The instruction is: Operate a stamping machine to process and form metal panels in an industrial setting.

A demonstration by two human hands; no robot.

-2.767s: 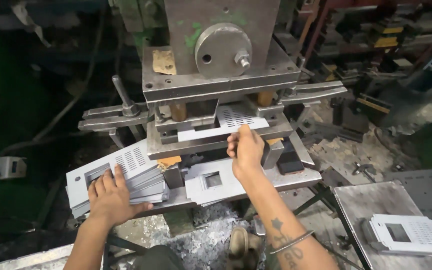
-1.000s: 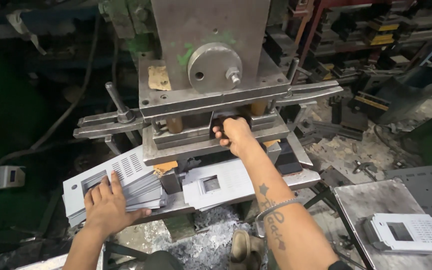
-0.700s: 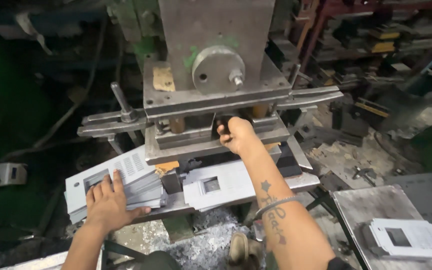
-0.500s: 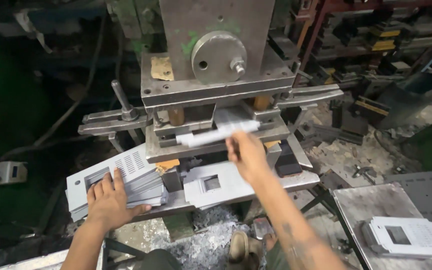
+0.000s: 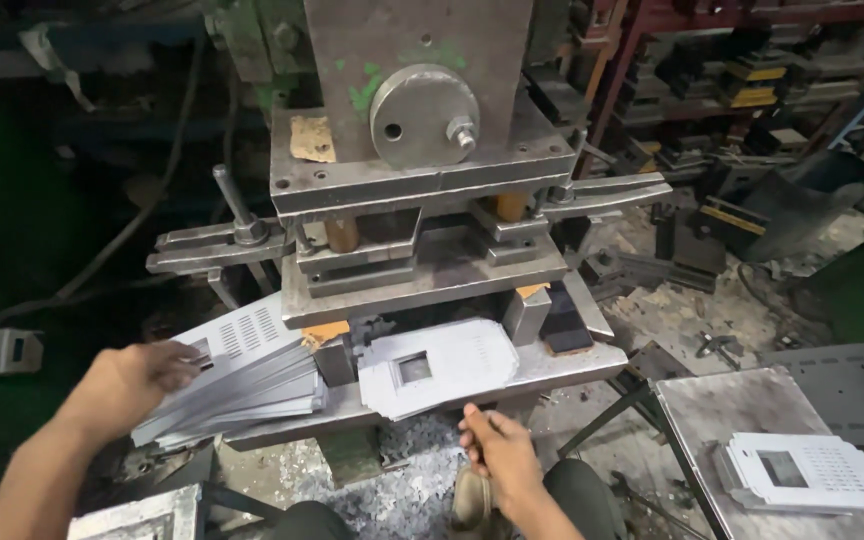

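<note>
At the lower left of the frame the left hand (image 5: 130, 378) rests with curled fingers on top of a fanned stack of grey perforated sheets (image 5: 237, 378), touching the uppermost one; I cannot tell whether it grips it. Just right of the stack, at centre, a single punched plate (image 5: 442, 365) with a square window lies on the press bed (image 5: 572, 365), apart from both hands. Below it the right hand (image 5: 497, 455) hangs loosely curled, holding nothing. Judging by the thick stack, many sheets seem left to punch, while a few finished plates (image 5: 802, 470) sit on a metal table (image 5: 712, 410) at lower right. The press (image 5: 417, 130) fills the upper centre; metal scrap litters the floor.
</note>
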